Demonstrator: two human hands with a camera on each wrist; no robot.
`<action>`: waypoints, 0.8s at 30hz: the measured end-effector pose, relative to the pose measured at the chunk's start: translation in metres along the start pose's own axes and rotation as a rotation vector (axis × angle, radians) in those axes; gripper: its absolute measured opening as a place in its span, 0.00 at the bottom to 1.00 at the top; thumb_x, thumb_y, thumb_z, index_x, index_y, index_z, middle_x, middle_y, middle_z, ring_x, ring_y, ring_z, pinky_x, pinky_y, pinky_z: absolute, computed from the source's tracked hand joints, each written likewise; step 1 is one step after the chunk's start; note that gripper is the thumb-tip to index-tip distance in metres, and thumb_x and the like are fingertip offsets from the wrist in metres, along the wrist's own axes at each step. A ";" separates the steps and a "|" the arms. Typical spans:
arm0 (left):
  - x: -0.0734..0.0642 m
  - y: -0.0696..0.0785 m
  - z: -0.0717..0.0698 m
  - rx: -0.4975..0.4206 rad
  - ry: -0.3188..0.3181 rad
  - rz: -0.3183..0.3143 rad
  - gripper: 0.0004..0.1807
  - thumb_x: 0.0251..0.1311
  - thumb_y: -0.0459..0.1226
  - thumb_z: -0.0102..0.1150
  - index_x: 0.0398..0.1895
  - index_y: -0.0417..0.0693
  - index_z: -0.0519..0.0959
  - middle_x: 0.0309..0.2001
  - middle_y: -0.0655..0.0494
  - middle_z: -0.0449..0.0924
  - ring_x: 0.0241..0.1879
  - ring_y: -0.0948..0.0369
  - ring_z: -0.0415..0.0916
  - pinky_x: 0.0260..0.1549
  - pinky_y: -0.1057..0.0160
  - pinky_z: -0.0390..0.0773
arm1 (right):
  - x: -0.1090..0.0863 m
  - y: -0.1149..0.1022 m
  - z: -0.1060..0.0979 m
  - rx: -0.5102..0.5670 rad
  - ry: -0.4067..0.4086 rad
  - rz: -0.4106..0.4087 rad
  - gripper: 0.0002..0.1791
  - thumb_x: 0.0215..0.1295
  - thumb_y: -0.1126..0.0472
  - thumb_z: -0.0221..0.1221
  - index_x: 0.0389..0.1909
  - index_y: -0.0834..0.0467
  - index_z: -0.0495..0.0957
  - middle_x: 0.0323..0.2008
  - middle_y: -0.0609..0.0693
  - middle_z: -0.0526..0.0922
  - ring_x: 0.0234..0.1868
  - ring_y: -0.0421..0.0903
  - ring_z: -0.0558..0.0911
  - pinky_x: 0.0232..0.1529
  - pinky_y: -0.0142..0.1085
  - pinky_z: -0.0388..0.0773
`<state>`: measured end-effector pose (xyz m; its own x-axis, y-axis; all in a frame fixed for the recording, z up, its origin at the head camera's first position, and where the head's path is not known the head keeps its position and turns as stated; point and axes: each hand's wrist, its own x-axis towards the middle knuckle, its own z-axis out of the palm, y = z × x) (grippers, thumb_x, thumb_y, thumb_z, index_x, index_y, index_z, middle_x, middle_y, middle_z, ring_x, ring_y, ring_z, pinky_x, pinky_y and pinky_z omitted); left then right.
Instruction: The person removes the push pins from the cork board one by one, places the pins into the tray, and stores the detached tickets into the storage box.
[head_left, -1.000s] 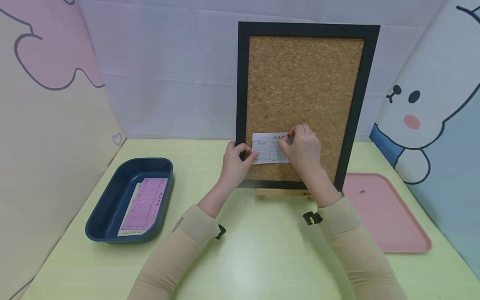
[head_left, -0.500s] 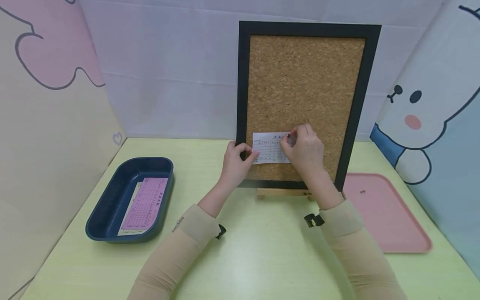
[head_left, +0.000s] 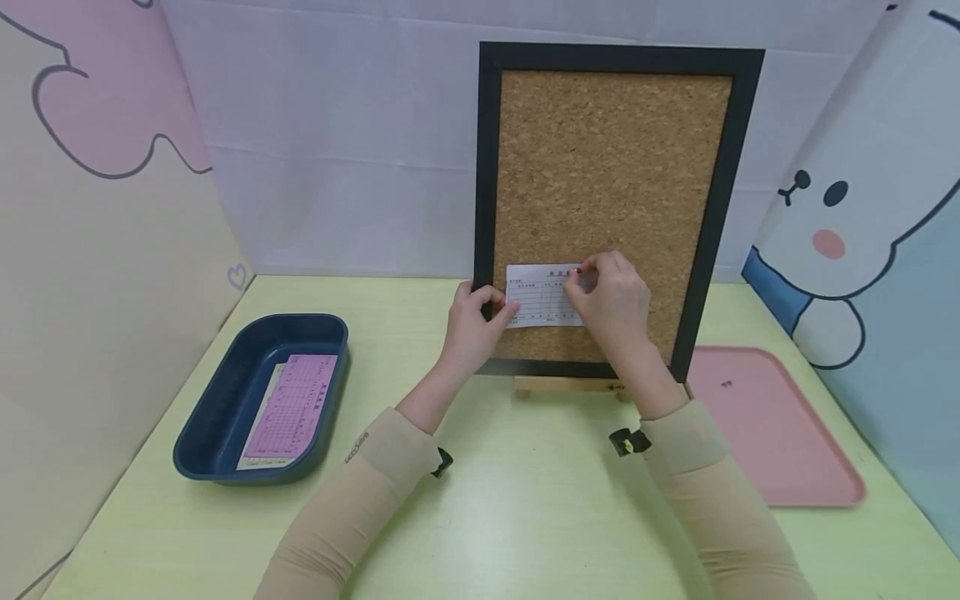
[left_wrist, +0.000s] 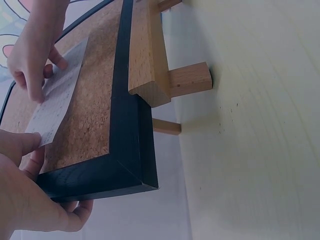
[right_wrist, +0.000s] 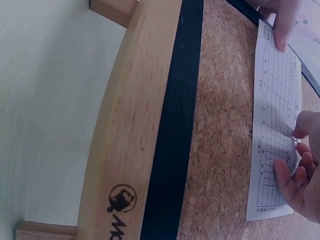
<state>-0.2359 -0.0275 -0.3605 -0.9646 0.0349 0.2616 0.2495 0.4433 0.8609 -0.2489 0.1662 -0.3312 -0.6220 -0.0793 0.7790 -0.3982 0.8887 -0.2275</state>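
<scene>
A white printed form point(head_left: 536, 296) lies flat against the lower part of a black-framed corkboard point(head_left: 611, 158). My left hand point(head_left: 472, 327) pinches the form's left end between thumb and index finger; in the left wrist view its other fingers reach behind the board's black frame point(left_wrist: 132, 145). At the form's upper edge, right of its middle, my right hand point(head_left: 611, 298) pinches a small dark pushpin point(head_left: 578, 271) between thumb and index finger. In the right wrist view the pin is mostly hidden by the fingertips point(right_wrist: 302, 127).
The board stands on a wooden easel base point(head_left: 562, 385). At left is a dark blue tray point(head_left: 195, 425) holding a pink form point(head_left: 292, 408) over a pale yellow one. A pink tray point(head_left: 780, 442) at right carries tiny dark pieces point(head_left: 726, 384).
My right hand has shifted very slightly right, still pinching the pushpin at the form's upper edge. The left hand and the form keep their places on the board.
</scene>
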 end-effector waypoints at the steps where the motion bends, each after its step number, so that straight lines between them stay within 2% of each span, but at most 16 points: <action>1: 0.000 0.000 0.000 0.000 -0.001 -0.001 0.11 0.60 0.45 0.61 0.30 0.47 0.76 0.65 0.40 0.59 0.67 0.41 0.55 0.64 0.48 0.59 | 0.000 0.000 0.000 0.004 0.000 0.001 0.09 0.56 0.61 0.61 0.27 0.65 0.76 0.23 0.56 0.76 0.21 0.49 0.74 0.20 0.40 0.70; 14: 0.001 -0.001 0.001 -0.001 0.005 0.010 0.11 0.61 0.45 0.61 0.30 0.47 0.76 0.63 0.40 0.61 0.67 0.41 0.56 0.63 0.47 0.59 | -0.002 0.003 0.001 0.016 0.011 -0.004 0.09 0.55 0.61 0.61 0.28 0.65 0.77 0.21 0.55 0.74 0.20 0.48 0.71 0.19 0.37 0.64; 18: 0.000 0.001 0.000 0.000 0.008 0.021 0.11 0.60 0.44 0.61 0.30 0.46 0.77 0.54 0.43 0.66 0.57 0.47 0.65 0.57 0.51 0.67 | -0.003 0.004 0.000 0.042 0.018 -0.015 0.08 0.54 0.63 0.61 0.29 0.65 0.77 0.23 0.56 0.74 0.21 0.49 0.72 0.21 0.37 0.66; 21: -0.001 0.003 0.000 -0.004 0.012 0.025 0.11 0.60 0.44 0.61 0.31 0.45 0.77 0.47 0.46 0.66 0.48 0.50 0.66 0.49 0.54 0.69 | -0.004 0.005 -0.003 0.074 0.021 -0.032 0.07 0.54 0.64 0.60 0.30 0.66 0.76 0.24 0.57 0.74 0.22 0.49 0.72 0.21 0.38 0.66; 24: -0.001 0.004 -0.001 -0.003 0.012 0.019 0.11 0.60 0.44 0.61 0.31 0.45 0.77 0.47 0.47 0.66 0.48 0.51 0.66 0.50 0.54 0.69 | -0.005 0.006 -0.006 0.094 0.008 -0.042 0.08 0.55 0.64 0.60 0.30 0.66 0.75 0.25 0.56 0.74 0.22 0.48 0.71 0.22 0.38 0.67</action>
<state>-0.2343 -0.0271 -0.3570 -0.9586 0.0326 0.2829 0.2679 0.4400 0.8571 -0.2435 0.1745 -0.3328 -0.5978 -0.1118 0.7938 -0.4856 0.8384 -0.2477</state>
